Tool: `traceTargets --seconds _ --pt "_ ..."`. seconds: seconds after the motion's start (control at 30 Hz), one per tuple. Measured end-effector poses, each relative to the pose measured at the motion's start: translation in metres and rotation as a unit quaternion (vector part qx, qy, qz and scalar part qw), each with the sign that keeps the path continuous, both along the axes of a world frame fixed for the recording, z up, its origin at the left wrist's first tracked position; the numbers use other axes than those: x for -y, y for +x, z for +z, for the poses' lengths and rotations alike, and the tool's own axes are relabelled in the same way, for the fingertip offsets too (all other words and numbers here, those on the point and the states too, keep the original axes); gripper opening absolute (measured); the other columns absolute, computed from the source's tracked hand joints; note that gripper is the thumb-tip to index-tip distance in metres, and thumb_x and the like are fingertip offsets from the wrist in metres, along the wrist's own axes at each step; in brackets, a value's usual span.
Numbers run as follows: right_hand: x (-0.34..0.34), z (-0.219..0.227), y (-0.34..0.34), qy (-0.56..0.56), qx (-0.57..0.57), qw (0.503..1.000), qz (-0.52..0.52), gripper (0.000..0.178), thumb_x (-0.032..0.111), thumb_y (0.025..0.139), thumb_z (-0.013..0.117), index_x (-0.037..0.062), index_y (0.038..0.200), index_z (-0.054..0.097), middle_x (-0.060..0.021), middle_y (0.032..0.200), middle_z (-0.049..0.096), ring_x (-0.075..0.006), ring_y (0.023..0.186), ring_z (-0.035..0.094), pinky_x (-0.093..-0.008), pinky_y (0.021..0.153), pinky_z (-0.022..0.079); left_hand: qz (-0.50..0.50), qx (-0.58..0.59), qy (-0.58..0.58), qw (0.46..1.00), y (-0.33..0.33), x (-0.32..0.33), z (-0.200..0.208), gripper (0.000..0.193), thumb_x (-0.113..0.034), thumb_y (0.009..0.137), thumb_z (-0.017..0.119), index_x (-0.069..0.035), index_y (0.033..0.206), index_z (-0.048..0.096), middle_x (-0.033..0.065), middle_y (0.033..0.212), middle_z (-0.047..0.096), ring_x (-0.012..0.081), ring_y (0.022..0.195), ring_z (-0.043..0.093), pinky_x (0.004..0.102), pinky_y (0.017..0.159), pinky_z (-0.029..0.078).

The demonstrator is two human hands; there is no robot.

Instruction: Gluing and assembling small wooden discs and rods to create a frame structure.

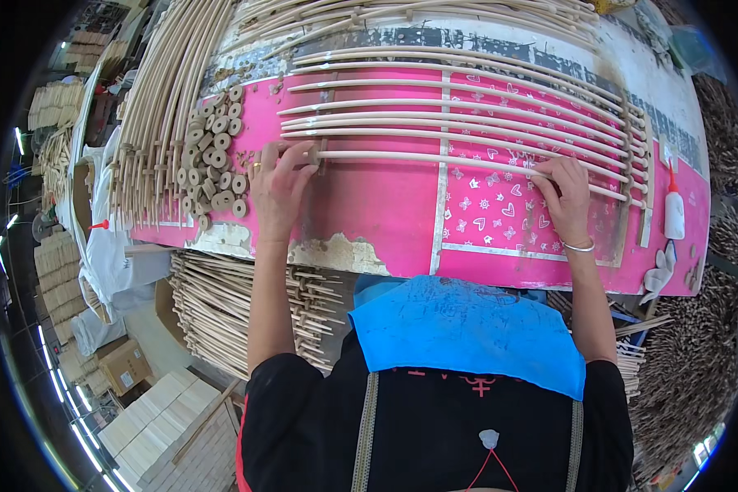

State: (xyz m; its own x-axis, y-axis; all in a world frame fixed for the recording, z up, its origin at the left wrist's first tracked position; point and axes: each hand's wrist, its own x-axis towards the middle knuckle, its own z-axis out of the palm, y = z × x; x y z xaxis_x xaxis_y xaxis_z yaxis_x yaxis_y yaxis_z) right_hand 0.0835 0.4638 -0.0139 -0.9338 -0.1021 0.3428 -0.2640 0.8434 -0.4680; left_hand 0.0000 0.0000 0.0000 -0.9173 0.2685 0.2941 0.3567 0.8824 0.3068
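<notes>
A pale wooden rod (418,157) lies across the pink table in front of me, the nearest in a row of rods. My left hand (280,184) is closed at its left end, thumb and fingers pinched around a small wooden ring (312,153) that seems to sit on the tip. Farther right, my right hand (566,189) has its fingers closed on the same rod. Beyond it lie several parallel wooden rods (385,117), their right ends reaching a strip with knob-like ends. Beside my left hand is a pile of wooden rings (216,152) with holes through their middles.
Bundled rods (160,115) lie at the left, with more rods (418,10) along the far edge. A white glue bottle (674,215) with a red nozzle stands at the right by a crumpled white cloth (658,275). Below the table are stacked rods (230,307).
</notes>
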Motion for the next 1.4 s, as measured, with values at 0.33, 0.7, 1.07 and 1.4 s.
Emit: traceTargets --seconds 0.33,0.7,1.07,1.4 --pt "-0.016 -0.001 -0.001 0.023 -0.013 1.000 -0.002 0.013 0.018 0.091 0.075 0.0069 0.098 0.073 -0.0076 0.097 0.067 -0.0278 0.097 0.062 -0.0410 0.089 0.044 -0.001 -0.021 0.025 0.999 -0.004 0.004 -0.006 0.039 -0.017 0.083 0.079 -0.017 0.122 0.073 0.0044 0.119 0.066 0.0268 0.111 0.063 0.0424 0.095 0.046" --pt "-0.059 0.013 0.021 -0.029 -0.127 0.975 -0.177 0.014 0.010 0.091 0.075 0.0066 0.105 0.073 -0.0099 0.099 0.069 -0.0276 0.091 0.065 -0.0411 0.085 0.050 -0.057 0.063 0.151 0.985 -0.015 0.027 -0.007 0.031 0.000 0.090 0.070 -0.001 0.121 0.070 0.0119 0.116 0.072 0.0273 0.111 0.064 0.0393 0.102 0.047" --pt "-0.323 -0.010 0.089 0.024 0.134 0.828 -0.545 0.083 0.044 0.070 0.091 0.0005 0.135 0.063 -0.0232 0.129 0.067 -0.0403 0.123 0.063 -0.0473 0.104 0.051 -0.027 0.160 0.202 0.966 -0.019 0.030 0.001 0.033 -0.003 0.095 0.068 -0.002 0.128 0.068 0.0074 0.117 0.067 0.0188 0.104 0.064 0.0317 0.089 0.051" --pt "-0.175 0.038 0.030 -0.253 0.054 0.932 -0.253 0.064 0.015 0.090 0.082 -0.0018 0.143 0.050 -0.0141 0.132 0.061 -0.0238 0.122 0.061 -0.0347 0.098 0.053 -0.043 0.111 0.184 0.976 -0.016 0.031 0.008 0.034 -0.001 0.090 0.074 -0.005 0.123 0.072 0.0083 0.112 0.071 0.0204 0.098 0.068 0.0320 0.085 0.054"
